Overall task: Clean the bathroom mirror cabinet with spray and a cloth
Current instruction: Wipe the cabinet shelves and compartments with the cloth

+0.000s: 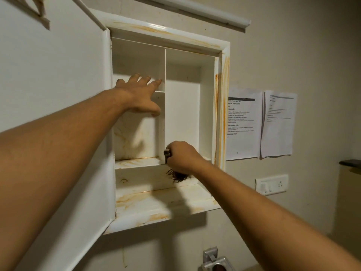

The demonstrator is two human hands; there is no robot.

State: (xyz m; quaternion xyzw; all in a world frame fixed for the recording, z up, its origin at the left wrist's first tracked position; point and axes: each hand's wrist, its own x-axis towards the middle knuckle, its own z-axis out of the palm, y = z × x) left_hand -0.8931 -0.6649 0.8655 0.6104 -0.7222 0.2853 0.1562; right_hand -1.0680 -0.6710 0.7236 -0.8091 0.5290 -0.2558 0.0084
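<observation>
The white, boxy wall-mounted mirror cabinet (pixel 221 114) fills the middle of the view. Its flat white door (pixel 58 98) is swung open towards nine o'clock. No spray bottle or cloth is in sight.

The right hand (pixel 180 158) is curled tight round a dark bristly scrubber with a short dark handle (pixel 177 177), at five o'clock of the interior. The tuft hangs just above the lower shelf. The left hand (pixel 139 96) is spread, fingers straight, at ten o'clock, its fingertips at the small upper shelf's edge beside the thin vertical divider (pixel 165 71); whether it actually bears on the shelf I cannot tell.

My judgement is that the step is scrubbing the stained shelves. It would go best with the free hand steadying the carcass, short strokes along the streaks, and bristles worked into the corners where shelf meets wall.

The surfaces look smooth, glossy laminate or painted board, with square edges, so they should wipe easily. Rust-orange streaks mark the frame, the ledge and the back panel. Two printed paper sheets (pixel 244 124) hang at three o'clock.
</observation>
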